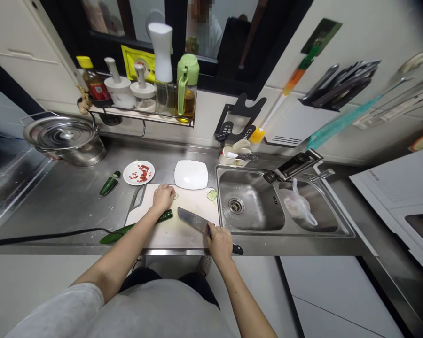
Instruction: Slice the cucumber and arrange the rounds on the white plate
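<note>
On the white cutting board, my left hand rests near the top left with fingers bent together. A thin cucumber slice shows at its fingertips. My right hand is wrapped around the black handle of a kitchen knife, whose broad blade points left over the board. A cut cucumber lies partly under my left forearm, and a longer green piece sticks out on the forearm's other side. Several cucumber slices lie together at the board's upper right corner.
Behind the board stand a white square plate and a round plate with chopped red bits. A cucumber piece and a lidded steel pot are at left. The double sink adjoins the board's right; bottles line the shelf.
</note>
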Motion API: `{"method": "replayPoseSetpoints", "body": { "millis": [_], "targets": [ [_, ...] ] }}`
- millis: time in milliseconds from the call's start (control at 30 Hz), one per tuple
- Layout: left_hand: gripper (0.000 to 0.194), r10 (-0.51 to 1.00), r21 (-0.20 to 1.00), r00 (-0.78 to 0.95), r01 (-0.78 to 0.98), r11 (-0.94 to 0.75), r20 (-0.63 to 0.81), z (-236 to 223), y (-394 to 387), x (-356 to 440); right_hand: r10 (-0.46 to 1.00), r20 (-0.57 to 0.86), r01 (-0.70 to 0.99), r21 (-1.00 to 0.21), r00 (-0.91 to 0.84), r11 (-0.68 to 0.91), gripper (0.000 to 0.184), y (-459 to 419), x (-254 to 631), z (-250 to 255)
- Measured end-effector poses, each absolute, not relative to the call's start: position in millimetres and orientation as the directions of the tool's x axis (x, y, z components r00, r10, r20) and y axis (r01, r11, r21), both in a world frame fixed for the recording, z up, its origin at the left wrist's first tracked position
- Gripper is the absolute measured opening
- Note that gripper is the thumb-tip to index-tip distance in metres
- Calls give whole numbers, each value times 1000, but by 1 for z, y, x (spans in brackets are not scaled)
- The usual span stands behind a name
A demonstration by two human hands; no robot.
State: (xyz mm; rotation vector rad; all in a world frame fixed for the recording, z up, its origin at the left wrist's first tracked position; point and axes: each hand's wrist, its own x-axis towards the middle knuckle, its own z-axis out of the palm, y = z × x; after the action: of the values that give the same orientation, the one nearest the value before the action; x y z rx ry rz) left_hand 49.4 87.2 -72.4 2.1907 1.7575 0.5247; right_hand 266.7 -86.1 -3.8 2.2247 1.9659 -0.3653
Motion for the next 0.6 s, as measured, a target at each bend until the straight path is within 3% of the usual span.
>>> {"method": "replayPoseSetpoints", "body": {
  "millis": [133, 300, 400, 600],
  "targets": [
    [17, 979, 530, 159, 824, -201, 125, -76, 86, 43, 948, -279, 977, -99, 156, -190, 37, -84, 263, -3],
    [27, 990, 681, -16, 728, -83, 137, -74, 72, 14, 924, -318, 926, -236, 215, -296, 32, -80, 257, -2],
    [29, 988, 689, -21, 719, -90, 150, -67, 52, -7, 906, -372, 912, -265, 203, -313, 33, -76, 251, -2],
    [28, 968, 629, 168, 736, -251, 189, -54, 13, -21, 881, -453, 920, -273, 134, -280, 33, -67, 234, 2]
  ]
}}
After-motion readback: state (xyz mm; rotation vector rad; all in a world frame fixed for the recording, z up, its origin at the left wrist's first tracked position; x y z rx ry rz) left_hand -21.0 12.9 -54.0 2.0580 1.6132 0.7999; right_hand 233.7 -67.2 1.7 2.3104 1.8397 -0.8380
